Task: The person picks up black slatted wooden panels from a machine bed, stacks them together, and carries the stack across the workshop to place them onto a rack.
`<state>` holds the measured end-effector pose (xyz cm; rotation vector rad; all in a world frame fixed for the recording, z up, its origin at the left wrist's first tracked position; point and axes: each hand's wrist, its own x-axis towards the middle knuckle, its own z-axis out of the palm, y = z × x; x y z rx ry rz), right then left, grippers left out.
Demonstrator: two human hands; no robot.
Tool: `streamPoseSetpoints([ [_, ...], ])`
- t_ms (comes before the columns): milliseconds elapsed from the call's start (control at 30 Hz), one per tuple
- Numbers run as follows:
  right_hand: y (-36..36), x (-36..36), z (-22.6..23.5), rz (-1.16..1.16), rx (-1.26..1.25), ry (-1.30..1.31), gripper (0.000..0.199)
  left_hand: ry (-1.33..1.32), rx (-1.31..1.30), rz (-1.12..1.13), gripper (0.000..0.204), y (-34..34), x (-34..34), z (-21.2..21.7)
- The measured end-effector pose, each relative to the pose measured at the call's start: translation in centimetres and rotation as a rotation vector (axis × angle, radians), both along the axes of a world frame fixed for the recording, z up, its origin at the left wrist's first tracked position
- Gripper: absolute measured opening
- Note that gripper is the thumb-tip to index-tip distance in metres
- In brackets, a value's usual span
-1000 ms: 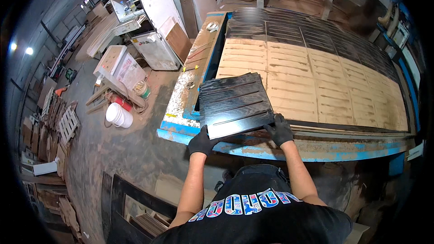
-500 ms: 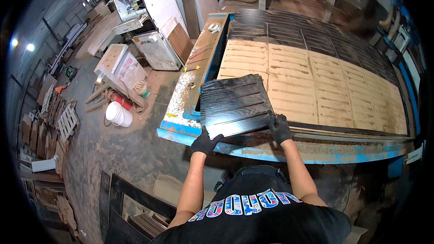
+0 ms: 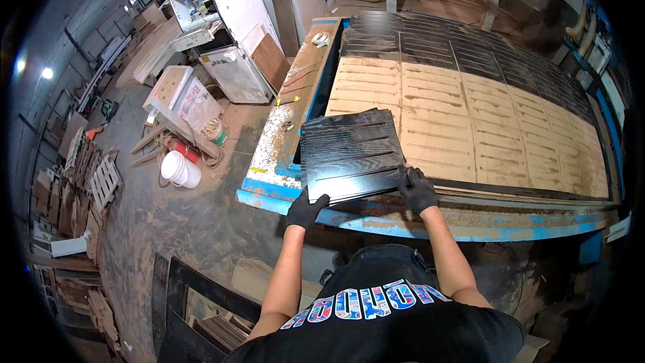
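Black wood-grain panels (image 3: 353, 151) with straight grooves lie flat in a small stack at the near left corner of a large blue-edged machine table (image 3: 470, 230). At the stack's near left corner, my black-gloved left hand (image 3: 306, 210) grips its edge, thumb on top. My right hand (image 3: 417, 190), in a matching glove, holds the right edge near the close corner. The fingers beneath the stack are hidden. Beyond it, a grid of tan grooved panels (image 3: 500, 131) covers the table's bed, with rows of black grooved panels (image 3: 430, 39) at the far side.
The table's worn left ledge (image 3: 285, 131) carries a white roll (image 3: 320, 39) and a yellow-marked small item (image 3: 287, 101). On the floor to the left stand a white bucket (image 3: 181, 170) and a red cylinder (image 3: 184, 150). A black frame (image 3: 215, 289) leans near my left arm.
Both hands keep their grip on the black panels, which have barely moved. The stack's right edges sit slightly more even. The whole view has shifted a little.
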<state>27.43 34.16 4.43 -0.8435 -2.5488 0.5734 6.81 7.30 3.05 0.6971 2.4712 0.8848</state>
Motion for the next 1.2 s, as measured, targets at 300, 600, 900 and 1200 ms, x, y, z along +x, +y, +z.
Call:
streamPoseSetpoints([
  [300, 0.0, 0.5, 0.1, 0.020, -0.342, -0.032, 0.061, -0.003, 0.033, -0.020, 0.078, -0.1, 0.7, 1.2],
  [600, -0.9, -0.7, -2.2, -0.028, -0.120, 0.047, 0.065, 0.200, -0.050, 0.149, 0.071, 0.3, -1.1, 0.2],
  [900, 1.9, -1.8, -7.5, 0.060, -0.304, 0.271, 0.071, -0.257, 0.368, 0.288, 0.081, 4.2, -4.5, -1.9],
  [1200, -2.0, -1.2, -8.3, 0.125, -0.945, 0.345, 0.093, -0.602, 0.536, 0.258, 0.083, 3.2, -5.7, -1.7],
])
